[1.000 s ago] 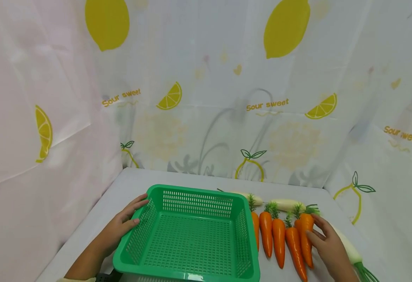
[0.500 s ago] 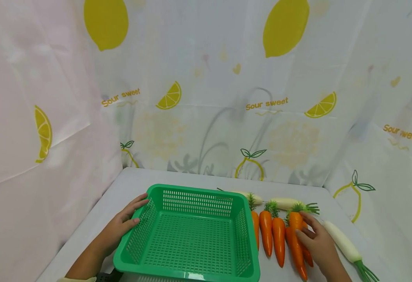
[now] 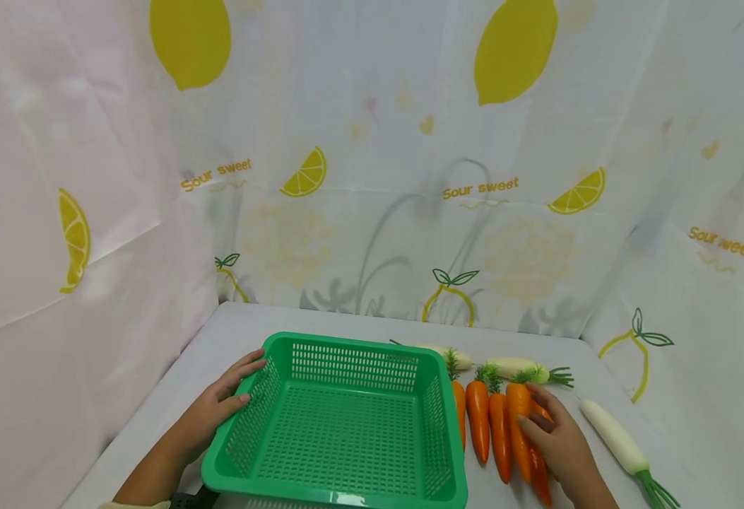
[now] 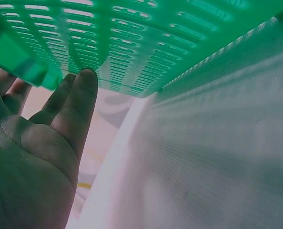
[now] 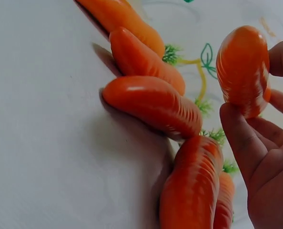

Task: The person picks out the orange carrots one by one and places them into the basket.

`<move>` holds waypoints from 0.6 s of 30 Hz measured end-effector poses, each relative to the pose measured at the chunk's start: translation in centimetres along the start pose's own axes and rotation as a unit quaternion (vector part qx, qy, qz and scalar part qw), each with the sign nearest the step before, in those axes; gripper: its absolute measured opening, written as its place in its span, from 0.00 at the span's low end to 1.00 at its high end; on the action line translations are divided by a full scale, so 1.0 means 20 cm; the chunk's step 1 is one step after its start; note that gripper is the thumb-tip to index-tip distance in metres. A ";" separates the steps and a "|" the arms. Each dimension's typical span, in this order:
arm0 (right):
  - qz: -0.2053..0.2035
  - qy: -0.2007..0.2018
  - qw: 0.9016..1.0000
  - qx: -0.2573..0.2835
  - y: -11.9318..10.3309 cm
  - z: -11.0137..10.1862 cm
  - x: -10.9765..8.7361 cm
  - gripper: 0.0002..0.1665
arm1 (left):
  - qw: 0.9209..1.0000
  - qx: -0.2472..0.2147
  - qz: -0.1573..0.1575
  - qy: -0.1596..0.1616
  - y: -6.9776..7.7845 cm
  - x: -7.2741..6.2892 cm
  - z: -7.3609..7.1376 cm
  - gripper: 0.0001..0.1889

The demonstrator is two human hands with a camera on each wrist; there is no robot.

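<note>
My left hand (image 3: 215, 406) rests against the left rim of a green plastic basket (image 3: 346, 431), which has slotted walls and a mesh bottom with nothing on it. In the left wrist view its fairly straight fingers (image 4: 82, 105) touch the slotted outer wall. My right hand (image 3: 562, 442) pinches an orange carrot (image 5: 244, 69) between thumb and fingers. This carrot hangs above the others, its green top pointing away. Several carrots (image 3: 477, 417) lie side by side between the basket and the right hand. Part of the row is hidden behind the held carrot and the hand.
Two white radishes (image 3: 514, 367) lie behind the carrots. Another white radish (image 3: 616, 438) with green stalks lies to the right of my right hand. The white table (image 3: 244, 322) meets lemon-printed cloth walls (image 3: 359, 233) at the back and sides.
My right hand has lifted a carrot from the right end of the row and moved left with it, over the other carrots. The left hand and basket have stayed put.
</note>
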State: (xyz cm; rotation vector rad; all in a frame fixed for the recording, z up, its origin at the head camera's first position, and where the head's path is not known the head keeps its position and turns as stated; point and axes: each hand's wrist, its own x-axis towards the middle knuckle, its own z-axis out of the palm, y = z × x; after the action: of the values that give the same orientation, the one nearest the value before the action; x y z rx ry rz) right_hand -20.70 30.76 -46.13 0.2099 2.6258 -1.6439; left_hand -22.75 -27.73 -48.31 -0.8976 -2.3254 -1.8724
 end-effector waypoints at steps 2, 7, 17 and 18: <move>0.000 -0.003 1.000 0.004 -0.01 0.01 -0.01 0.46 | 1.000 -0.002 0.002 -0.002 0.00 0.00 0.00 0.28; -0.004 -0.012 1.000 0.005 -0.03 0.04 -0.02 0.46 | 1.000 0.004 0.003 0.000 -0.01 0.00 0.00 0.28; -0.020 -0.006 1.000 -0.011 -0.04 0.10 -0.04 0.45 | 1.000 0.015 -0.003 0.006 -0.01 0.00 0.00 0.28; -0.025 -0.005 1.000 -0.012 -0.03 0.11 -0.04 0.45 | 1.000 0.014 -0.003 0.005 0.00 -0.01 0.00 0.28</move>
State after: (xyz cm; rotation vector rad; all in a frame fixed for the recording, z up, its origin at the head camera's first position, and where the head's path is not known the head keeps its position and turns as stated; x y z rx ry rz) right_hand -20.11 28.49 -46.36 0.1365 2.6625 -1.6215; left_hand -22.70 -27.79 -48.42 -0.8758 -2.3457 -1.8371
